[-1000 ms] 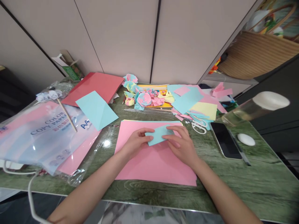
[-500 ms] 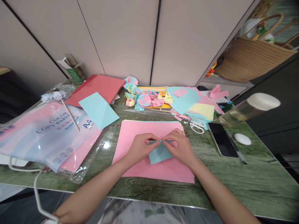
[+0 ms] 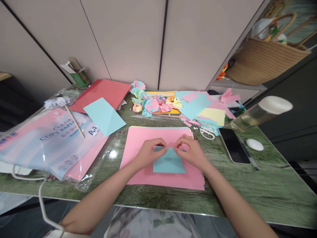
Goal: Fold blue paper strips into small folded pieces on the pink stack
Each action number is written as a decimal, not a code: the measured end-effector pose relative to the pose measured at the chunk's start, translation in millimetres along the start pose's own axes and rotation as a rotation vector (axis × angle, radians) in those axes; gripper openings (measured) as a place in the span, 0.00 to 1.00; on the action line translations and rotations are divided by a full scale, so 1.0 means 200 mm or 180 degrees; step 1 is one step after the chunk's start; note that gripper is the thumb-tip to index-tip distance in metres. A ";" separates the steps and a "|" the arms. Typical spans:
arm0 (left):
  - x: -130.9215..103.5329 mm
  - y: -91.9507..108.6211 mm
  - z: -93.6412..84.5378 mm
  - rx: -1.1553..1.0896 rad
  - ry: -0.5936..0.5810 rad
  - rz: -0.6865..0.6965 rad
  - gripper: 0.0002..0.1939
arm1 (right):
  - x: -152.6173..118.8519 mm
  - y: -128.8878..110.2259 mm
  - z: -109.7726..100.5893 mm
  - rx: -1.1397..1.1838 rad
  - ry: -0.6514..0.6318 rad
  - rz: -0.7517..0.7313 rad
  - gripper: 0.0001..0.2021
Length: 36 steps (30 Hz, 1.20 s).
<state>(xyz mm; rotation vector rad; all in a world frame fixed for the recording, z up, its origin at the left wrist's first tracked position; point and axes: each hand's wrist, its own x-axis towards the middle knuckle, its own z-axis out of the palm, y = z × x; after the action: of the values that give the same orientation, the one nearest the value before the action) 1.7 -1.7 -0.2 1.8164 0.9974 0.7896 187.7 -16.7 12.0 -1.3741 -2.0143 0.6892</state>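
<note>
A small blue paper (image 3: pixel 169 162) is held just over a stack of pink sheets (image 3: pixel 138 135), close to the front edge of the table. My left hand (image 3: pixel 151 152) pinches its upper edge between thumb and fingers. On the same edge, a little to the right, my right hand (image 3: pixel 189 151) pinches it too. A short stretch of the edge shows between the two pinches. The paper's lower edge faces me.
Plastic-wrapped colour paper (image 3: pixel 56 142) and a blue sheet (image 3: pixel 105 115) lie left. Paper flowers (image 3: pixel 152 105) sit at the back. Right are scissors (image 3: pixel 207 131), a phone (image 3: pixel 234 145), a white oval object (image 3: pixel 255 144) and a tilted-looking bottle (image 3: pixel 262 112).
The blue paper now lies straighter and more of it shows between my hands. My fingertips have moved slightly apart along its top edge. The whole view has shifted a little.
</note>
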 end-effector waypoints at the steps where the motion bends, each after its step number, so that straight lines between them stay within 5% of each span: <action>1: 0.00 -0.01 -0.01 -0.0014 0.0026 0.0010 0.05 | 0.00 0.02 -0.02 0.0033 -0.0028 0.0026 0.02; 10: 0.03 -0.03 -0.05 0.0088 0.0246 -0.0079 0.05 | 0.03 0.18 -0.16 0.0170 0.0030 0.0460 0.03; 15: 0.03 -0.03 -0.05 -0.0041 0.0218 -0.0062 0.05 | 0.03 0.11 -0.10 0.0692 -0.0278 0.0181 0.08; 27: 0.00 -0.02 0.02 -0.0342 -0.0117 -0.0046 0.04 | 0.00 0.00 0.02 -0.0121 -0.0279 -0.0256 0.04; 36: 0.00 -0.01 -0.07 -0.0389 -0.0028 0.0010 0.03 | 0.00 0.04 -0.06 0.0278 0.0093 -0.0061 0.06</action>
<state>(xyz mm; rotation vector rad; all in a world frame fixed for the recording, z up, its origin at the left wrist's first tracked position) -9.3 5.0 3.8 1.7159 0.9209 0.8260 202.0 -12.6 14.9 -1.3056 -1.9490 0.7356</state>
